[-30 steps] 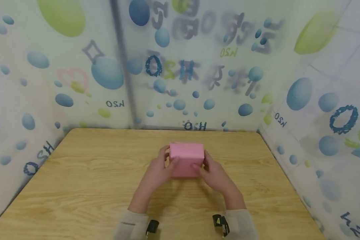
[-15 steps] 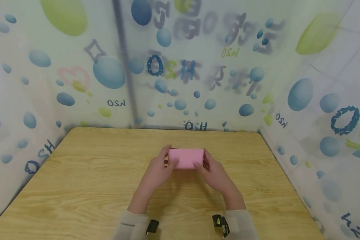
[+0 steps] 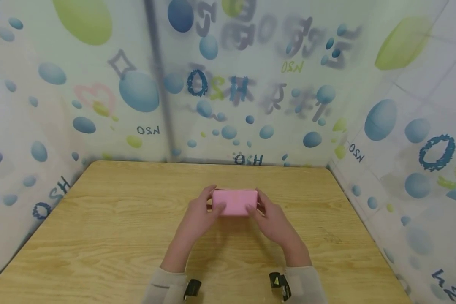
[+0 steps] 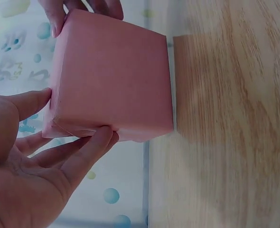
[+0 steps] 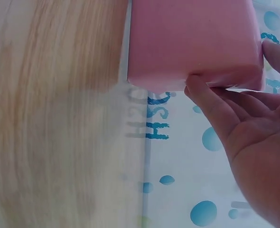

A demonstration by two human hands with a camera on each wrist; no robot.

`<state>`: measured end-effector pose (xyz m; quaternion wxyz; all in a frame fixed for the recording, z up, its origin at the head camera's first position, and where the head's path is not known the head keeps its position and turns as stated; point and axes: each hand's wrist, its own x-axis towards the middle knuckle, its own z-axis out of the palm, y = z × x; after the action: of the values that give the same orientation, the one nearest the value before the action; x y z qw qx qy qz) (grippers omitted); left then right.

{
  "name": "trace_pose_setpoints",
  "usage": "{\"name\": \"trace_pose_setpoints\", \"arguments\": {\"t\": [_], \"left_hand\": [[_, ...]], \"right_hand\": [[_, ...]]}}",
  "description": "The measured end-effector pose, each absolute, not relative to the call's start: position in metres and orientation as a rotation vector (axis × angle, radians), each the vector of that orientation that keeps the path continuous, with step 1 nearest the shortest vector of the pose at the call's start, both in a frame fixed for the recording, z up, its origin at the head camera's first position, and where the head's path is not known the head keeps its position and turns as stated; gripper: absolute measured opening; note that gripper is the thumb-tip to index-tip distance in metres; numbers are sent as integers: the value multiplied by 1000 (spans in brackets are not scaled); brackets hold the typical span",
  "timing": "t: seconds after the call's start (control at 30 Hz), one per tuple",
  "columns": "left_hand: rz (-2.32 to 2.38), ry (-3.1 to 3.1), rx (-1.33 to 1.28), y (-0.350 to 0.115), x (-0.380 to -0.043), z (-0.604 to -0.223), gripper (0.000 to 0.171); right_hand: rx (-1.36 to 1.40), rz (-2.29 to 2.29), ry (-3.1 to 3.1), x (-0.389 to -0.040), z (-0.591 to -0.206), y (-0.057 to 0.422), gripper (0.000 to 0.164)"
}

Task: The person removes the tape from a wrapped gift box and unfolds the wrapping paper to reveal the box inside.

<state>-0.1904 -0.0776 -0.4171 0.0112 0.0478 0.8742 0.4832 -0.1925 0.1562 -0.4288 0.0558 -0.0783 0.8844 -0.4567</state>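
A pink box (image 3: 234, 202) is held between both hands above the surface (image 3: 137, 236), in from the far edge and a little closer to the right edge than the left. A thin pale strip shows between box and wood in the wrist views, so it appears raised. The left hand (image 3: 199, 215) grips one end and the right hand (image 3: 270, 216) the opposite end, fingers (image 4: 90, 154) bent around the sides and thumbs against the near face.

It is probably light and fairly stiff, like paper-covered card. The smooth skin could slide a little, and the creased, folded ends may dent if squeezed hard. The opposite ends look the best hold, with even, gentle pressure; its contents are hidden.
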Motion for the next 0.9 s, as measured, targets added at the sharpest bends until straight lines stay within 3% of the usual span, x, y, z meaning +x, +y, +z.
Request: {"name": "trace_pose_setpoints", "arguments": {"t": [0.23,0.5,0.73,0.9], "left_hand": [[1599,2649,29,-81,-192,-417,67],[1669,2631,56,-84,-194,-413,69],[2006,2257,182,-96,-194,-407,57],[2020,2024,307,-101,-193,-413,63]], "right_hand": [[-383,-1390,2677,-192,-427,159,95],[-390,-1547,2623,-193,-424,163,81],[-308,-1741,2457,-192,-420,167,65],[-353,-1891,2234,-187,-413,168,60]]}}
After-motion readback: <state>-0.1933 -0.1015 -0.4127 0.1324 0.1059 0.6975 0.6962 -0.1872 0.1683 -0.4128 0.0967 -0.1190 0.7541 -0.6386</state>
